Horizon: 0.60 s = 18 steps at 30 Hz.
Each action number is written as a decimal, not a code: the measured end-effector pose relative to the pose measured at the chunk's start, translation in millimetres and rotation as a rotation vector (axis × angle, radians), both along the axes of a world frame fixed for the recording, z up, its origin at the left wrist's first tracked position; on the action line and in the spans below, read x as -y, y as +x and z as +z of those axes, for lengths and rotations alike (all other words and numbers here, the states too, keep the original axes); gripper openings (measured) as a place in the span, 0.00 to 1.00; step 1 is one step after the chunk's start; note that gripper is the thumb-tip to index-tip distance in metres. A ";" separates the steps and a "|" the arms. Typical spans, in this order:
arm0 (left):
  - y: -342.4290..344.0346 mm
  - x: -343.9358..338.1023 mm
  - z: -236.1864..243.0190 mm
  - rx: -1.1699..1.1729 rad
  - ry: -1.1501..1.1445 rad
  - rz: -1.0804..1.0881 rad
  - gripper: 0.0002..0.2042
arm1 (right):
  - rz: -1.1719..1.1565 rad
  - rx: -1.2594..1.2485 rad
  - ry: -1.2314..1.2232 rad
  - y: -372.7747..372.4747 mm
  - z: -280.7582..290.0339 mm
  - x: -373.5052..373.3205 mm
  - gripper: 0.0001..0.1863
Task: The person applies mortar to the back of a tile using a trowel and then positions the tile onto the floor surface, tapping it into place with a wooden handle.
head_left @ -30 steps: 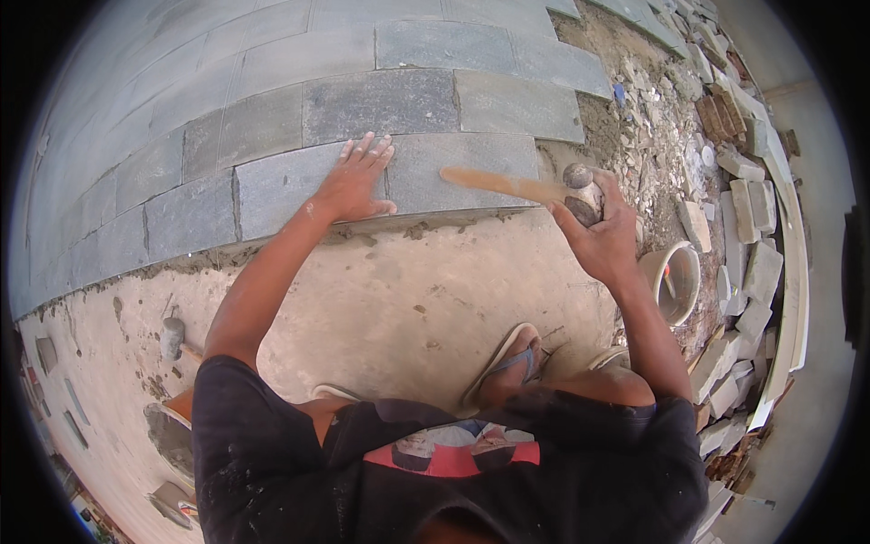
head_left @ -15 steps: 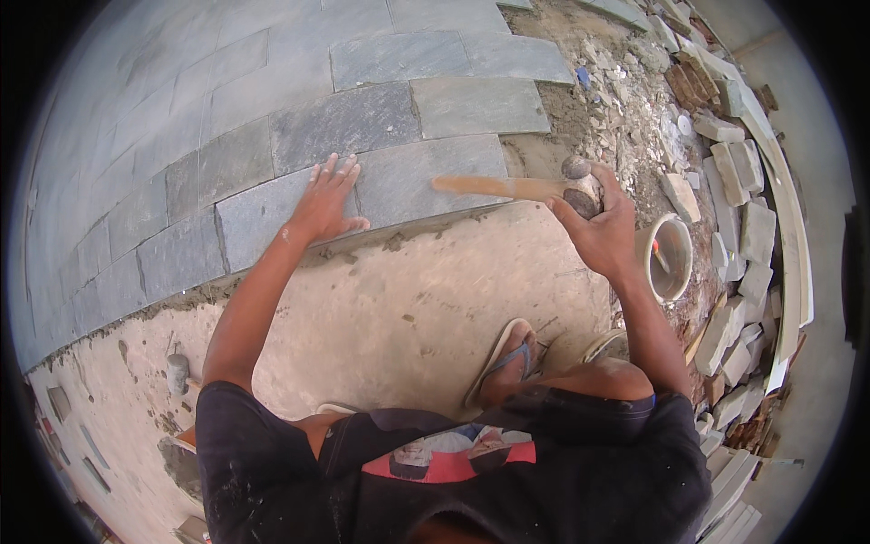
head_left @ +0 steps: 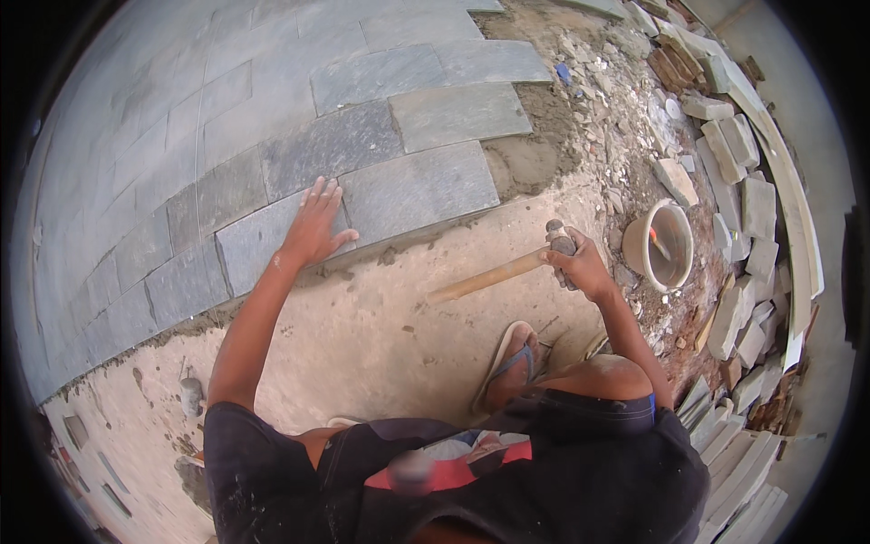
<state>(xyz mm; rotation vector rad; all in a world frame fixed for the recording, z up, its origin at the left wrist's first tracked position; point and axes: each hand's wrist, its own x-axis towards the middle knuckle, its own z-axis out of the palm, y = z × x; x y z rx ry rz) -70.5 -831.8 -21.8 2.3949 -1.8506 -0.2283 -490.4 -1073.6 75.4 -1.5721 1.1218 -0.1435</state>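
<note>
My left hand (head_left: 314, 228) lies spread and flat on a grey stone tile (head_left: 258, 238) in the nearest row of paving. Its thumb reaches the tile's front edge. My right hand (head_left: 584, 269) grips a hammer (head_left: 494, 276) by its dark head, the wooden handle pointing left over the bare concrete. Between the hands, the end tile (head_left: 421, 190) of that row sits flush beside the one I touch. Wet grey mortar (head_left: 524, 165) shows past its right edge.
A whitish bucket (head_left: 634, 245) with an orange-marked tool inside stands right of my right hand. Rubble (head_left: 603, 118) and stacked stone pieces (head_left: 757, 208) line the right side. Another hammer or mallet (head_left: 190, 397) lies on the concrete (head_left: 362, 335) at the left.
My right hand has drawn the hammer back toward me, off the end tile and over the concrete. My left hand stays flat on its tile. The view has shifted slightly.
</note>
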 end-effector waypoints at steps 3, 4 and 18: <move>-2.7 -6.1 5.6 -0.029 -0.060 -0.011 0.43 | 0.007 0.019 0.196 -7.8 -64.0 2.0 0.16; -4.7 -6.7 6.8 -0.042 -0.087 -0.017 0.42 | 0.009 0.009 0.254 -10.3 -78.4 2.6 0.15; -36.0 -37.6 29.5 -0.216 -0.259 0.085 0.18 | 0.506 -0.581 -0.450 5.8 -121.2 18.2 0.33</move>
